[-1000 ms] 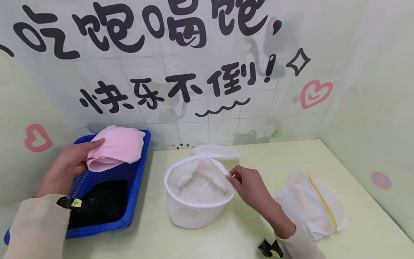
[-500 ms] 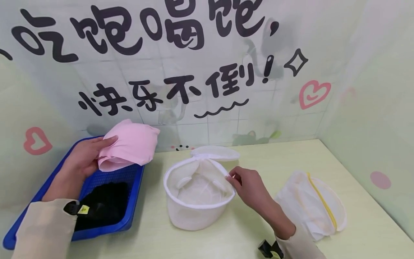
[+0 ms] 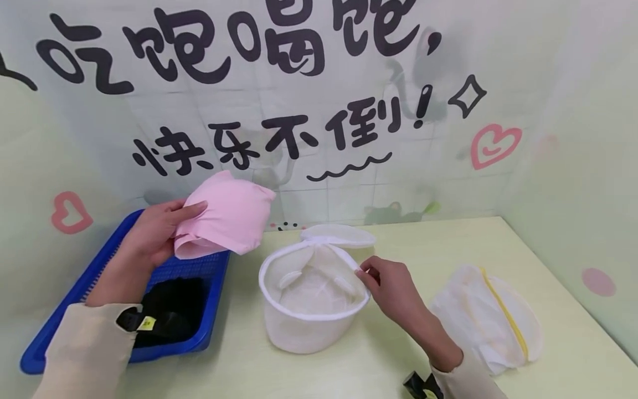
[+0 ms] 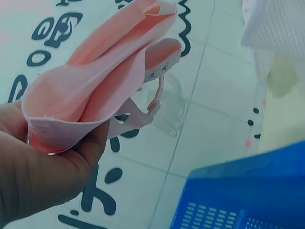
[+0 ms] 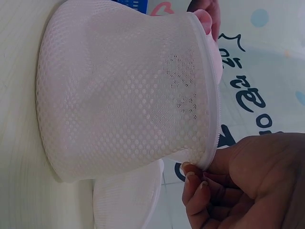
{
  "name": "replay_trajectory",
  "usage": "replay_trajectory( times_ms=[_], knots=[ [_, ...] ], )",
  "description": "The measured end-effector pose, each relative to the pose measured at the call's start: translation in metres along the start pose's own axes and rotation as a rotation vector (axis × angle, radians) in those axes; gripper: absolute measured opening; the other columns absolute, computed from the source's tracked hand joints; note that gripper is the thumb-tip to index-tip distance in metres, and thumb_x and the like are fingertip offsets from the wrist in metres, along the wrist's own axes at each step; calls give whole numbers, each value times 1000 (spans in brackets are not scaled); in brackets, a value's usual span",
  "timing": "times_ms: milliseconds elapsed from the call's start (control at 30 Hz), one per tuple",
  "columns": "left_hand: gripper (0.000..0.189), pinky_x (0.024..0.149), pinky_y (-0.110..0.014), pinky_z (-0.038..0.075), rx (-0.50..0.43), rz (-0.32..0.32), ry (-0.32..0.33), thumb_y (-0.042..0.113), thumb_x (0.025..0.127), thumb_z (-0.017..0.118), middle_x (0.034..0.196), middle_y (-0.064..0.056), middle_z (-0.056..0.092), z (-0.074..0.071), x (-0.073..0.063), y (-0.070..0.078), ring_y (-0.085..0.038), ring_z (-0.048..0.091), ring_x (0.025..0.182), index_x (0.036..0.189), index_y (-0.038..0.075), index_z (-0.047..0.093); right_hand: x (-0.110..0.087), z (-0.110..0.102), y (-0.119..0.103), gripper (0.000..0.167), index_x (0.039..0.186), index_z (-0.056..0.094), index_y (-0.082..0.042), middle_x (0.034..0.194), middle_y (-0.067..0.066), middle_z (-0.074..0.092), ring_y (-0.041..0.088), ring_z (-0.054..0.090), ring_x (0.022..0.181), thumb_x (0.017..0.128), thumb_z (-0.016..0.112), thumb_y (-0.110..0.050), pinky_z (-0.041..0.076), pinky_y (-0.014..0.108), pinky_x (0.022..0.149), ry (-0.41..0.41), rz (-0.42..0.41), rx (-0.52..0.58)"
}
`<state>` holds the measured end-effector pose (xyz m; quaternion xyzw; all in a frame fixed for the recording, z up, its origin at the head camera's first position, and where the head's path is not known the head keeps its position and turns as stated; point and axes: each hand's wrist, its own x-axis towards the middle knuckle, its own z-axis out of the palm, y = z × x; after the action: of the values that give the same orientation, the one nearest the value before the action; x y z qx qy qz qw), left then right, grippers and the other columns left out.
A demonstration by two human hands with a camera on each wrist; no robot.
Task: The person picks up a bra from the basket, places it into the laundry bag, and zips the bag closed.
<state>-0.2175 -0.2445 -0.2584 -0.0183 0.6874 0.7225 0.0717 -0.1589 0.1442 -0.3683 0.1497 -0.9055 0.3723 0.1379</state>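
Observation:
My left hand (image 3: 152,233) holds a folded pink bra (image 3: 226,216) by its left end, thumb on top, above the right part of the blue basket. In the left wrist view the bra's hollow cup and a back band with hooks (image 4: 164,68) show. A white mesh laundry bag (image 3: 309,335) stands upright on the table to the right, its round lid (image 3: 344,235) flipped back and its mouth open. My right hand (image 3: 391,282) pinches the right side of the bag's zippered rim (image 5: 209,95) between thumb and fingers. Nothing but its own mesh and lining shows inside the bag.
The blue plastic basket (image 3: 211,327) at the left contains black cloth (image 3: 184,291). A second white mesh bag with a yellow zipper (image 3: 503,310) lies flattened on the table (image 3: 423,244) at the right. A printed wall (image 3: 329,199) borders the table's back.
My left hand has carried the pink bra from over the basket rightward and slightly up, toward the laundry bag. The right hand keeps its pinch on the rim.

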Motion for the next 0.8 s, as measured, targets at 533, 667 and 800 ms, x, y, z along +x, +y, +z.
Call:
replay_trajectory(
  times_ms=[533,667,800],
  knots=[
    [59,63,-27,55,92,60,-126,17,91,66,83,-3,68,53,-5,-3,-15,68,69,137,-8,38,-1,0,3,4,88,68,-8,60,-7,53,7,44,49,89,68,-12,40,25,48,-3,21,41],
    [59,64,-27,55,177,74,-110,18,91,67,86,-3,66,61,-5,-7,-15,67,70,136,-8,41,-1,1,2,4,88,68,-8,60,-7,53,7,44,49,89,68,-12,40,25,48,-5,25,52],
    [59,64,-29,55,271,83,-126,20,89,69,90,-6,65,70,-3,-13,-17,68,71,136,-6,43,-1,0,2,5,87,68,-8,59,-7,53,7,44,49,89,68,-13,40,25,47,10,38,51]
  ],
)
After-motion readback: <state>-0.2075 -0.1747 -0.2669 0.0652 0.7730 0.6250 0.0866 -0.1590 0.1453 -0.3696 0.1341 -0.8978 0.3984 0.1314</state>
